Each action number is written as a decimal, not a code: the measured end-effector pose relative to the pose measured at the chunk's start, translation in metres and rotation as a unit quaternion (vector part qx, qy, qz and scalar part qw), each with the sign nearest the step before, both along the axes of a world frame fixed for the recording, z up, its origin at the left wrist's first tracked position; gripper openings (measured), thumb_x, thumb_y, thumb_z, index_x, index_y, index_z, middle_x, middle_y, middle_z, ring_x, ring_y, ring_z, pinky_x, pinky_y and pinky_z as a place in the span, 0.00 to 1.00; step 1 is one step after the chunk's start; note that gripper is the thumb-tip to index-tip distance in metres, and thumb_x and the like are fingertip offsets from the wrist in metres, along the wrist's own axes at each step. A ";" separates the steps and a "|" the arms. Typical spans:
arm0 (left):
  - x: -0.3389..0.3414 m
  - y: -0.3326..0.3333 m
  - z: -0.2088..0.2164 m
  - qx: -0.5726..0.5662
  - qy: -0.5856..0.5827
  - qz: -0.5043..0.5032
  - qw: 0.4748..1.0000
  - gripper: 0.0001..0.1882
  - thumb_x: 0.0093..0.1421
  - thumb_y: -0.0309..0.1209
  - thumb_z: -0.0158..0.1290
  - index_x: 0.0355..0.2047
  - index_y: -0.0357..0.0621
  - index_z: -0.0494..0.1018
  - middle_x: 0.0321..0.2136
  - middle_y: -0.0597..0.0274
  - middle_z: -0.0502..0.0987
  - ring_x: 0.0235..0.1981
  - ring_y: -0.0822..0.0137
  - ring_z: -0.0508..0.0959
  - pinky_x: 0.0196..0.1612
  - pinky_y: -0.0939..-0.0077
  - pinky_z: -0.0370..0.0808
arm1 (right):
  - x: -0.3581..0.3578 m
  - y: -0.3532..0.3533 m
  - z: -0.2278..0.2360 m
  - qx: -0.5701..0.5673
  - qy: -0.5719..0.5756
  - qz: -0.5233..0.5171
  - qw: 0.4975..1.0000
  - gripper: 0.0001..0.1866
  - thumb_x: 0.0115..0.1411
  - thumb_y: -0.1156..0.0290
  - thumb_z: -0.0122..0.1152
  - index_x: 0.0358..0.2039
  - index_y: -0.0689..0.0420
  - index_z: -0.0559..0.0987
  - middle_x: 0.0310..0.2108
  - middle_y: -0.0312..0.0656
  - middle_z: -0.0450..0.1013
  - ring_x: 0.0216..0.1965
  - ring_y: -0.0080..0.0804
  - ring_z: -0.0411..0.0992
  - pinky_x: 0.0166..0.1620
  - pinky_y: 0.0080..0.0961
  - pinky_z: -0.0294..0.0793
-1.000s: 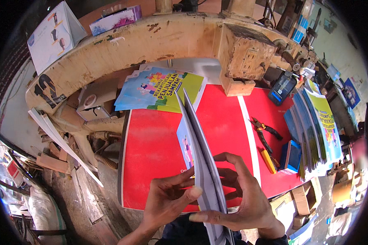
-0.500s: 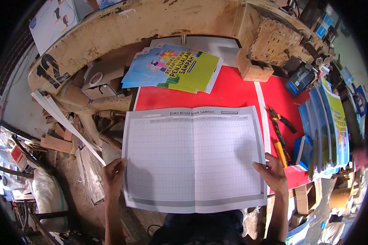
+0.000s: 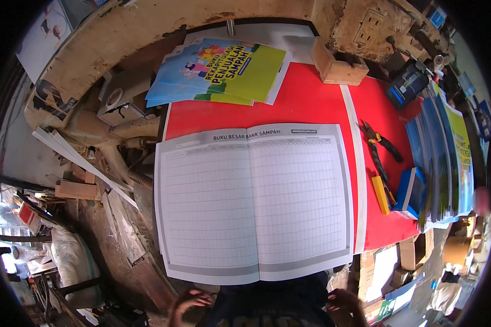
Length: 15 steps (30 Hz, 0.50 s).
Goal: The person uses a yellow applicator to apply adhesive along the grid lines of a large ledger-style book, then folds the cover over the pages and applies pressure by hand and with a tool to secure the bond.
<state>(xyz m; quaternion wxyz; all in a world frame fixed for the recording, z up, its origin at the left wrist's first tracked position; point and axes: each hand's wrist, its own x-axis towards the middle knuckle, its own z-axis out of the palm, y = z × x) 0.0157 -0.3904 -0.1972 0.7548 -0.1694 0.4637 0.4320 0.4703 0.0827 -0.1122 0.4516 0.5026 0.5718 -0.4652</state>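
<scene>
An open ledger book [image 3: 213, 207] with printed table grids lies spread on the red tabletop [image 3: 278, 103], its lower edge nearest my body. Below its lower left corner is my left hand [image 3: 193, 298], fingers loosely bent and apart, with nothing in them. My right hand [image 3: 341, 300] is drawn back below the lower right corner, partly dark against my clothing. Its fingers look loosely spread and hold nothing. Neither hand touches the book. Beyond the book lies a fanned stack of blue and green booklets [image 3: 262, 71].
Pliers [image 3: 379, 141], a yellow-handled cutter [image 3: 381, 195] and a blue box [image 3: 410, 191] lie right of the book. Further right stands a stack of booklets [image 3: 439, 158]. A wooden block [image 3: 338, 68] and a dark device [image 3: 408, 84] sit at the back.
Both hands have let go of the book's side edges and drawn back toward my body. The book now rests on the tabletop. The view has shifted slightly.
</scene>
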 end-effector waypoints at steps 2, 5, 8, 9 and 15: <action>0.043 0.011 0.000 -0.066 0.002 0.011 0.998 0.22 0.65 0.28 0.56 0.57 0.29 0.73 0.52 0.51 0.81 0.50 0.64 0.83 0.51 0.70 0.81 | 0.001 -0.030 -0.027 0.017 0.028 -0.073 0.997 0.10 0.62 0.65 0.71 0.34 0.59 0.87 0.29 0.43 0.85 0.32 0.31 0.85 0.35 0.29 0.84; 0.068 0.018 0.008 -0.104 0.055 -0.017 0.993 0.21 0.65 0.28 0.55 0.57 0.29 0.73 0.51 0.52 0.81 0.50 0.64 0.83 0.51 0.70 0.81 | -0.006 -0.054 -0.035 0.047 0.068 -0.145 0.986 0.10 0.62 0.64 0.71 0.35 0.58 0.87 0.29 0.43 0.85 0.32 0.32 0.85 0.35 0.30 0.84; 0.073 0.013 0.023 -0.109 0.084 -0.029 0.990 0.20 0.66 0.28 0.55 0.56 0.30 0.74 0.51 0.52 0.81 0.50 0.64 0.83 0.50 0.70 0.81 | -0.025 -0.056 -0.039 0.067 0.112 -0.171 0.977 0.10 0.62 0.64 0.71 0.35 0.57 0.88 0.29 0.43 0.85 0.33 0.33 0.85 0.36 0.31 0.84; 0.075 0.013 0.027 -0.111 0.087 -0.037 0.989 0.20 0.66 0.28 0.54 0.56 0.30 0.74 0.51 0.52 0.81 0.50 0.63 0.83 0.50 0.70 0.81 | -0.031 -0.055 -0.041 0.073 0.126 -0.184 0.972 0.10 0.62 0.64 0.71 0.35 0.57 0.88 0.29 0.43 0.85 0.33 0.33 0.85 0.36 0.32 0.84; 0.092 -0.002 0.051 -0.123 0.095 -0.049 0.987 0.19 0.66 0.27 0.54 0.55 0.31 0.74 0.50 0.53 0.81 0.50 0.63 0.82 0.50 0.69 0.81 | -0.065 -0.045 -0.042 0.078 0.173 -0.197 0.962 0.10 0.62 0.62 0.71 0.35 0.56 0.88 0.30 0.43 0.85 0.33 0.35 0.85 0.38 0.33 0.83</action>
